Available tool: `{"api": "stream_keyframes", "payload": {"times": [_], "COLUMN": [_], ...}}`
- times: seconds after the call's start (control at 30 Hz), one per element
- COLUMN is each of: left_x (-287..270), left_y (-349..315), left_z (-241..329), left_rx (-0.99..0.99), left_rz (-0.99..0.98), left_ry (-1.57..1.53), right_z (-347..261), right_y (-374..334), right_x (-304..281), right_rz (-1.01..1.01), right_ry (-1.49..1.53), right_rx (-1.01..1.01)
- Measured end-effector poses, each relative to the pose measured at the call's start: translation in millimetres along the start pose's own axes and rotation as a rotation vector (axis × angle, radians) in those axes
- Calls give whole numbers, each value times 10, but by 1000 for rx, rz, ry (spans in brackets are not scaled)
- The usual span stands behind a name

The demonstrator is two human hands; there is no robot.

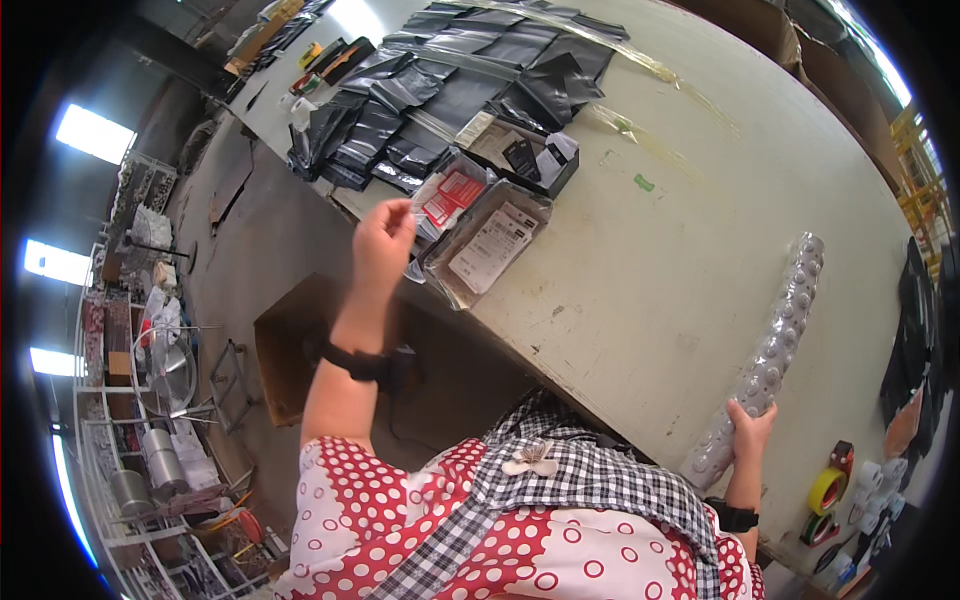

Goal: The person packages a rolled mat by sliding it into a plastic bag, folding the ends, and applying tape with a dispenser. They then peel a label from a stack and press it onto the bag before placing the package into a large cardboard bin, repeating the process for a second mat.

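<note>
My right hand (752,432) is wrapped round the lower part of a long grey rolled mat (778,335), which has suction cups all over and a shiny clear wrapping. The roll lies on the tabletop, slanting up and to the right. My left hand (385,245) is raised at the table's edge, its fingertips pinched together; whether something small is between them I cannot make out. Just right of it is a small box (425,228) with red and white cards (453,198). Beside that, a tray (533,216) holds white printed labels (492,248).
Behind the trays, black plastic bags (450,90) are spread over the pale table (640,300). Another box (570,165) holds black and white tags. Tape rolls (828,492) lie at the lower right. A cardboard box (290,345) stands below the table's left edge.
</note>
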State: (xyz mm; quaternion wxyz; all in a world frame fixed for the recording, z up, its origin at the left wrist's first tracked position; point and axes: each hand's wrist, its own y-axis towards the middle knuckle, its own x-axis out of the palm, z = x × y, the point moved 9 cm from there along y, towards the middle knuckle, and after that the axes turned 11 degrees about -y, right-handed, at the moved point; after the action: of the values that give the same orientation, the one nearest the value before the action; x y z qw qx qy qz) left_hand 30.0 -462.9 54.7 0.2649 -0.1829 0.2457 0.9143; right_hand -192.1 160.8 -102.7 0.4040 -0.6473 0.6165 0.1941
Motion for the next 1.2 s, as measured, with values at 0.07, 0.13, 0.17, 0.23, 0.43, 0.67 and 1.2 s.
{"api": "stream_keyframes", "payload": {"times": [0.07, 0.13, 0.17, 0.23, 0.43, 0.67, 1.2], "left_x": [-172, -127, -22, 177, 947, 1114, -1972], "left_y": [444, 914, 1143, 1521, 2100, 2352, 3765], "left_z": [-161, -557, -727, -1017, -1601, -1967, 214], "left_rx": [76, 58, 97, 113, 270, 469, 581], "left_rz": [-43, -159, -235, -366, -711, -797, -55], "left_ry": [232, 263, 327, 476, 827, 868, 43], "right_z": [-82, -82, -88, -95, -420, -839, -492], "right_y": [-19, -49, -49, -15, -251, -390, -332], "right_x": [2, -2, -4, 22, -4, 96, -13], "right_rz": [33, 56, 76, 90, 218, 297, 318], "right_ry": [-47, -86, -118, -187, -434, -713, -594], "right_rx": [-31, -25, -30, -12, 109, 248, 229]}}
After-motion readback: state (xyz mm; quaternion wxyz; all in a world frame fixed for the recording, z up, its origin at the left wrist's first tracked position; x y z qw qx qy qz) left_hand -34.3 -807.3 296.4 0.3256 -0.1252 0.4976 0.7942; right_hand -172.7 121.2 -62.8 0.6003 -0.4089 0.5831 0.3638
